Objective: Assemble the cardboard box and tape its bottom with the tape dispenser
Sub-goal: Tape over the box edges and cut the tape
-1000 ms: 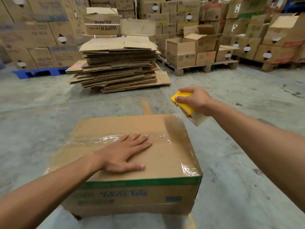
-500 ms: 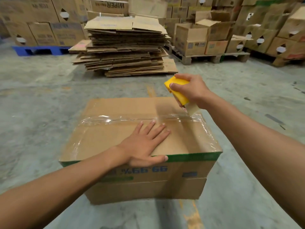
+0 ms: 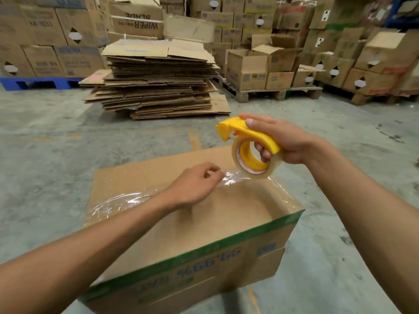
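Taping the upturned bottom of the cardboard box point(image 3: 192, 223) on the floor: its long axis runs left to right, clear tape point(image 3: 127, 200) laid along it. Left hand point(image 3: 195, 184), a narrow grip, pinches the tape's loose end; right hand point(image 3: 278, 139) wraps the yellow tape dispenser point(image 3: 247, 141) just above, nose pointing left. Best bet: keep tension, tear cleanly, then smooth flat.

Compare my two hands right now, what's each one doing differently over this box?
The right hand grips the yellow tape dispenser, fingers curled through its roll; the left hand pinches the clear tape with its fingertips. The right hand is held up above the cardboard box, near its far right corner; the left hand sits low, close to the box's top face near the taped seam. Both are bare and both hold something.
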Available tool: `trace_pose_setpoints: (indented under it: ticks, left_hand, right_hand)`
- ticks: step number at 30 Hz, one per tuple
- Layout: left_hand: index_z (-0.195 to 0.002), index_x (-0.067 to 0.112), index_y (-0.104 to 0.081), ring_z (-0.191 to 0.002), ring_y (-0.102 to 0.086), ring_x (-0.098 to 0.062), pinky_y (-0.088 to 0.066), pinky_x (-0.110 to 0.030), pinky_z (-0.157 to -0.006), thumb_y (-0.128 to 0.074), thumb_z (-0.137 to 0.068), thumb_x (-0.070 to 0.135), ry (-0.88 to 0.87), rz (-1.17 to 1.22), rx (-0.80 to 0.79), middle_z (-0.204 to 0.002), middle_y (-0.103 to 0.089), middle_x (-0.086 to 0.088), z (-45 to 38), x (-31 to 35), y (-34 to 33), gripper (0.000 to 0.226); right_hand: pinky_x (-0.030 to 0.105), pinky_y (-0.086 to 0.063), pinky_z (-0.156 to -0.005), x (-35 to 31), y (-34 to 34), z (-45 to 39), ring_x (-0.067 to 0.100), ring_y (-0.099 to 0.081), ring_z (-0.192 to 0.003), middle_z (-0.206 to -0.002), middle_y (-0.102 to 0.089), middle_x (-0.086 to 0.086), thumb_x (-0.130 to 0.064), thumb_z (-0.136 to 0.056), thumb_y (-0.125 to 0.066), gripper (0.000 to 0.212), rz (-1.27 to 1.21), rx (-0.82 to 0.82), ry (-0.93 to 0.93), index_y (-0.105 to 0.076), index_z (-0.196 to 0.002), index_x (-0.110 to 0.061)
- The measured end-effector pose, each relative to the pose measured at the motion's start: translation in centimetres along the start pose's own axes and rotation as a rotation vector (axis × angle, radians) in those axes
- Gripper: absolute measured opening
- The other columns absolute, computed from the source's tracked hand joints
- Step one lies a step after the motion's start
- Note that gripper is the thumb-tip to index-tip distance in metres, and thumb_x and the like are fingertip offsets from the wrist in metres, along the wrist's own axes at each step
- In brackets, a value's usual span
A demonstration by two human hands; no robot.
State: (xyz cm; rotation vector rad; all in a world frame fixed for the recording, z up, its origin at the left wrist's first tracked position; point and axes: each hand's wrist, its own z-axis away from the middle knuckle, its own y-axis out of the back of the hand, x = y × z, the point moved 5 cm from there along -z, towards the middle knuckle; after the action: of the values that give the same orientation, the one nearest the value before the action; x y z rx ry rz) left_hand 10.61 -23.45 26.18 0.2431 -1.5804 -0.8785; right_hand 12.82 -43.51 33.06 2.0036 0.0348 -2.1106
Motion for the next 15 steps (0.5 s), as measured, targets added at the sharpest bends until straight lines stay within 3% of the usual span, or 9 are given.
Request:
trace_pose_setpoints:
  ticks: [1,3,5,7,9,12,15]
  left_hand:
    - [-0.116,0.023,-0.062,-0.09,-0.068,-0.018,-0.052,-0.031,-0.082,-0.042,-0.091,0.061,0.121,0.259,0.027,-0.108,-0.072,-0.004,-0.9,0.1,1.6,0.05]
    - [-0.115,0.013,-0.062,-0.082,-0.072,-0.023,-0.055,-0.031,-0.069,-0.045,-0.095,0.055,0.291,0.635,-0.025,-0.102,-0.074,-0.01,-1.8,0.8,3.9,0.049]
    - [-0.118,0.007,-0.062,-0.084,-0.073,-0.026,-0.057,-0.032,-0.065,-0.049,-0.091,0.06,0.337,0.837,-0.155,-0.105,-0.074,-0.014,-1.4,2.4,4.8,0.061]
    - [-0.12,0.004,-0.063,-0.081,-0.072,-0.025,-0.058,-0.03,-0.06,-0.055,-0.085,0.064,0.338,0.942,-0.271,-0.106,-0.073,-0.014,-0.3,3.9,4.1,0.07]
    - [-0.119,0.003,-0.064,-0.075,-0.069,-0.022,-0.057,-0.028,-0.055,-0.061,-0.08,0.063,0.348,0.999,-0.339,-0.1,-0.073,-0.012,0.9,5.0,3.0,0.072]
    - [-0.111,0.005,-0.067,-0.069,-0.067,-0.019,-0.055,-0.026,-0.054,-0.068,-0.078,0.055,0.368,1.05,-0.378,-0.091,-0.071,-0.009,2.1,5.9,1.9,0.06]
    - [-0.098,0.007,-0.068,-0.064,-0.066,-0.017,-0.054,-0.025,-0.054,-0.073,-0.079,0.046,0.381,1.107,-0.379,-0.082,-0.07,-0.007,2.6,6.4,1.6,0.043]
  right_hand:
    - [0.023,-0.044,-0.04,0.3,0.6,0.7,0.013,-0.047,-0.037,-0.058,-0.056,0.008,-0.038,-0.095,-0.056,0.037,-0.064,-0.081,-0.018,-0.058,-0.131,-0.038]
    - [0.024,-0.041,-0.042,1.5,1.4,2.0,0.009,-0.043,-0.03,-0.049,-0.051,0.004,-0.042,-0.094,-0.048,0.035,-0.208,-0.247,-0.038,-0.062,-0.126,-0.044]
    - [0.024,-0.045,-0.045,2.2,1.6,2.8,0.006,-0.052,-0.031,-0.049,-0.058,0.001,-0.04,-0.098,-0.044,0.034,-0.36,-0.49,-0.017,-0.064,-0.126,-0.043]
    - [0.027,-0.051,-0.053,2.7,1.6,3.1,0.01,-0.065,-0.044,-0.061,-0.068,0.007,-0.035,-0.102,-0.045,0.042,-0.553,-0.725,-0.015,-0.049,-0.143,-0.033]
    - [0.03,-0.054,-0.06,2.6,1.7,3.1,0.012,-0.07,-0.054,-0.071,-0.072,0.01,-0.034,-0.104,-0.041,0.045,-0.587,-0.801,0.015,-0.042,-0.149,-0.027]
    - [0.027,-0.054,-0.062,2.3,1.3,3.1,0.008,-0.072,-0.059,-0.077,-0.075,0.005,-0.036,-0.105,-0.034,0.042,-0.509,-0.82,0.079,-0.053,-0.141,-0.025]
    - [0.028,-0.054,-0.065,2.0,1.0,3.3,0.01,-0.074,-0.064,-0.081,-0.076,0.008,-0.032,-0.106,-0.033,0.042,-0.546,-0.856,0.079,-0.052,-0.141,-0.019]
